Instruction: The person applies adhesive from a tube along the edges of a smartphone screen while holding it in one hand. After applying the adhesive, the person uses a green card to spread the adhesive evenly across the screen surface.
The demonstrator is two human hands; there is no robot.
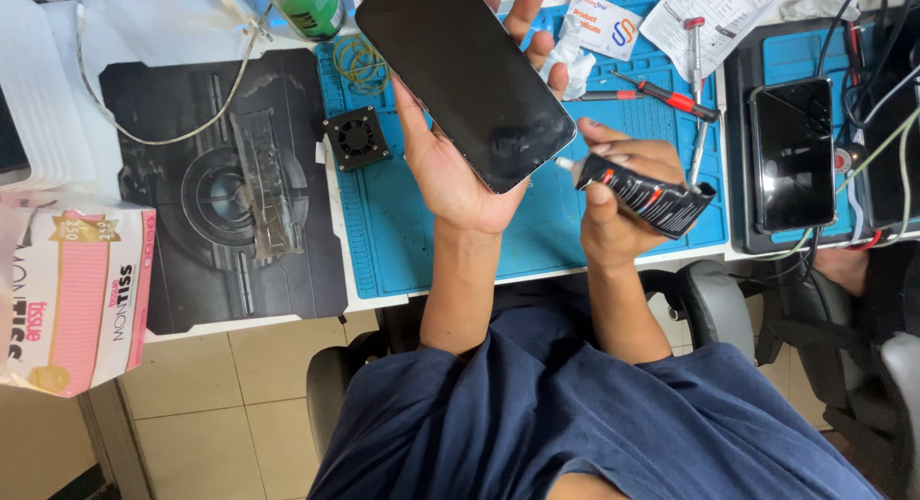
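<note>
Phone (467, 70): we lose its top corner past the upper edge, and its back against the left hand (450, 169) is hidden.
Green can (309, 5): cut off above (only the lower part shows).
Tube (644, 190): the right hand (613, 208) covers its middle.
Tissue box (72, 294): cropped at the left.

Two phones (467, 73) (793, 153), two screwdrivers (671, 97) (697, 54), two blue mats (537, 222) (795, 54), one glue tube (642, 193), one fan (356, 138), one tissue box (81, 294), one green can (305, 6).
</note>
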